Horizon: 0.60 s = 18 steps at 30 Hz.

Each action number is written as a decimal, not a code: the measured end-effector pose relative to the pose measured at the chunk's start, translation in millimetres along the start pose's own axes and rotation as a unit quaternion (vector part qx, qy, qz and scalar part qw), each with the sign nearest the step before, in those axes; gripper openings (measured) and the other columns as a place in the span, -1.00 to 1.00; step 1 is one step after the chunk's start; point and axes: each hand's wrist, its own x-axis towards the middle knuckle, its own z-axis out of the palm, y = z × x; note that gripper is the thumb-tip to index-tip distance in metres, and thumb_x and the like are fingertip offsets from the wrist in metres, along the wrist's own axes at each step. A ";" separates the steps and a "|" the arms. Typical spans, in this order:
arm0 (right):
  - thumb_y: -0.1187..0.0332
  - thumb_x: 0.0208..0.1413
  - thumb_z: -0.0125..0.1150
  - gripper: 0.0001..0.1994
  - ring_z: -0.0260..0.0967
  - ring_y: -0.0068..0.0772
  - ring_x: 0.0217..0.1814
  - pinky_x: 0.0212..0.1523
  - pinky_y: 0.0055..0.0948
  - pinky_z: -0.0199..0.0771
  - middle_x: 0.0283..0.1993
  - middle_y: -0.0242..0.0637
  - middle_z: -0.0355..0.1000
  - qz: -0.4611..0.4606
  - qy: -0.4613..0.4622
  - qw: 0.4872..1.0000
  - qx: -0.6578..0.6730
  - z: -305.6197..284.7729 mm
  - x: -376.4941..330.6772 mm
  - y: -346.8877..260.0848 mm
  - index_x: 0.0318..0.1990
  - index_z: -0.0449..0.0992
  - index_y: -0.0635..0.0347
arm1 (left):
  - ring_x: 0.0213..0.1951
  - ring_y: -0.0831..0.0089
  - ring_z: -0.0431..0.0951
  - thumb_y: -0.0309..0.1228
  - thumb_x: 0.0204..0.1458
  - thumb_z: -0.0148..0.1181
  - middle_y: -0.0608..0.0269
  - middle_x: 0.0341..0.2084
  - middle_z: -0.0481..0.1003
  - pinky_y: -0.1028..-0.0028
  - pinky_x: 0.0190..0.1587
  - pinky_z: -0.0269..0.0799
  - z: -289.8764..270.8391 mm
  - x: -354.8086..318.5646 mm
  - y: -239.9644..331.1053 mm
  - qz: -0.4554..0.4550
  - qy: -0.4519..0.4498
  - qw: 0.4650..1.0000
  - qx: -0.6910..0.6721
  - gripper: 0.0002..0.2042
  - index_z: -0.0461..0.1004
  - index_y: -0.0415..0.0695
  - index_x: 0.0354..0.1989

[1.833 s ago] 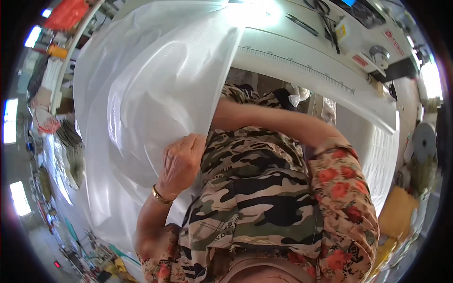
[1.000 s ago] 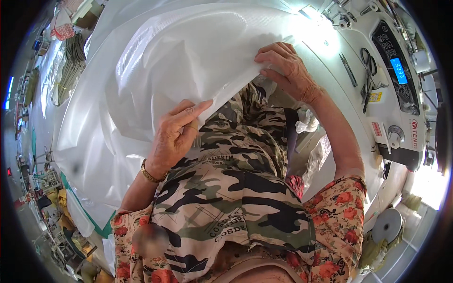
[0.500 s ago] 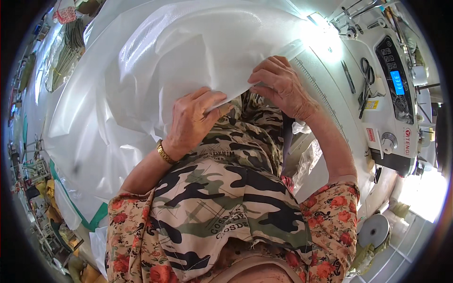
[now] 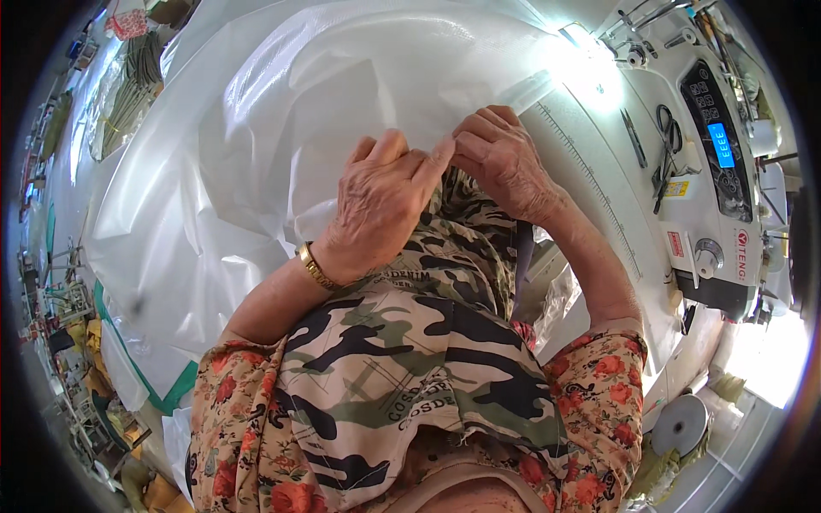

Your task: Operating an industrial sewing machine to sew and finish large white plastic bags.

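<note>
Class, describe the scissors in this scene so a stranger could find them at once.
Start at the white sewing machine on the right, with its glowing blue display. Just left of that display, black-handled scissors lie on the machine's flat top. Their two ring handles set them apart from the slim dark tool lying alongside.

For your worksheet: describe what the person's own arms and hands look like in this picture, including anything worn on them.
Both forearms are bare. The left hand has a gold bangle at the wrist; the right hand shows no jewellery. Short sleeves in a beige fabric printed with red-orange flowers and green leaves cover the upper arms. A camouflage-patterned apron in olive, black and cream lies between the arms.
</note>
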 end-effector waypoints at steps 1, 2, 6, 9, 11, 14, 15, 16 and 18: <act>0.39 -0.03 0.27 -0.88 0.35 -0.29 -0.16 0.02 -0.29 0.26 -0.32 -0.36 0.38 -0.002 0.006 1.000 -0.007 0.1 -1.1 0.2 -0.36 0.47 0.15 | -0.28 0.41 0.40 -0.50 -0.10 0.18 0.35 -0.52 0.43 0.39 -0.27 0.34 0.7 1.2 0.9 -0.008 -0.019 1.000 0.000 -0.60 0.46 -0.18 0.00; 0.42 -0.09 0.30 -0.87 0.35 -0.30 -0.17 0.01 -0.33 0.26 -0.32 -0.37 0.39 -0.002 0.012 1.000 -0.017 -0.5 -2.2 1.2 -0.37 0.47 0.15 | -0.31 0.40 0.41 -0.52 -0.09 0.15 0.33 -0.52 0.43 0.40 -0.29 0.36 0.7 1.9 0.3 -0.019 -0.045 0.999 -0.006 -0.58 0.44 -0.20 0.03; 0.41 -0.08 0.30 -0.89 0.35 -0.31 -0.19 -0.01 -0.36 0.26 -0.33 -0.37 0.41 -0.022 0.038 0.999 0.007 -7.6 -5.9 18.4 -0.38 0.50 0.16 | -0.36 0.34 0.46 -0.54 -0.11 0.12 0.28 -0.50 0.45 0.39 -0.33 0.40 -4.3 1.1 -4.3 -0.003 -0.062 0.998 -0.026 -0.58 0.43 -0.23 0.03; 0.39 -0.08 0.31 -0.91 0.35 -0.35 -0.21 -0.02 -0.37 0.25 -0.35 -0.38 0.43 0.020 0.046 0.999 0.022 -17.3 -8.2 43.2 -0.41 0.53 0.14 | -0.39 0.27 0.50 -0.58 -0.11 0.08 0.22 -0.46 0.45 0.36 -0.37 0.42 -9.6 1.4 -7.9 0.008 -0.076 0.996 -0.054 -0.57 0.42 -0.25 0.03; 0.40 -0.06 0.32 -0.93 0.36 -0.39 -0.20 -0.02 -0.38 0.26 -0.35 -0.40 0.45 0.066 0.036 0.997 0.004 -22.1 -10.9 58.4 -0.40 0.56 0.11 | -0.38 0.24 0.52 -0.58 -0.10 0.07 0.16 -0.41 0.41 0.34 -0.34 0.43 -12.5 2.7 -9.0 0.010 -0.124 0.991 -0.047 -0.59 0.41 -0.28 0.02; 0.43 -0.05 0.32 -0.93 0.36 -0.40 -0.21 -0.06 -0.38 0.30 -0.35 -0.41 0.45 0.059 0.073 0.996 0.008 -25.0 -15.9 73.2 -0.37 0.57 0.12 | -0.36 0.24 0.51 -0.57 -0.06 0.07 0.12 -0.38 0.37 0.33 -0.32 0.44 -14.1 6.0 -10.3 0.007 -0.143 0.989 -0.037 -0.60 0.40 -0.30 0.03; 0.43 -0.05 0.32 -0.93 0.36 -0.40 -0.21 -0.06 -0.38 0.30 -0.35 -0.41 0.45 0.055 0.071 0.996 0.007 -24.5 -16.9 75.7 -0.37 0.57 0.12 | -0.36 0.24 0.51 -0.57 -0.06 0.07 0.12 -0.38 0.37 0.33 -0.32 0.44 -13.5 7.9 -11.1 0.007 -0.145 0.989 -0.038 -0.60 0.40 -0.30 0.03; 0.37 -0.03 0.29 -0.91 0.36 -0.41 -0.17 -0.02 -0.38 0.29 -0.34 -0.43 0.46 0.075 0.065 0.995 0.018 -23.9 -17.8 77.2 -0.37 0.59 0.13 | -0.35 0.24 0.51 -0.56 -0.04 0.08 0.11 -0.39 0.36 0.33 -0.32 0.44 -12.5 9.9 -11.9 0.017 -0.131 0.990 -0.040 -0.61 0.39 -0.31 0.03; 0.31 -0.01 0.27 -0.87 0.36 -0.42 -0.14 0.03 -0.37 0.28 -0.32 -0.44 0.47 0.094 0.060 0.993 0.028 -23.6 -17.3 79.6 -0.36 0.60 0.13 | -0.34 0.23 0.51 -0.55 -0.02 0.08 0.10 -0.39 0.34 0.32 -0.32 0.44 -10.7 13.8 -14.3 0.027 -0.114 0.992 -0.042 -0.62 0.39 -0.32 0.03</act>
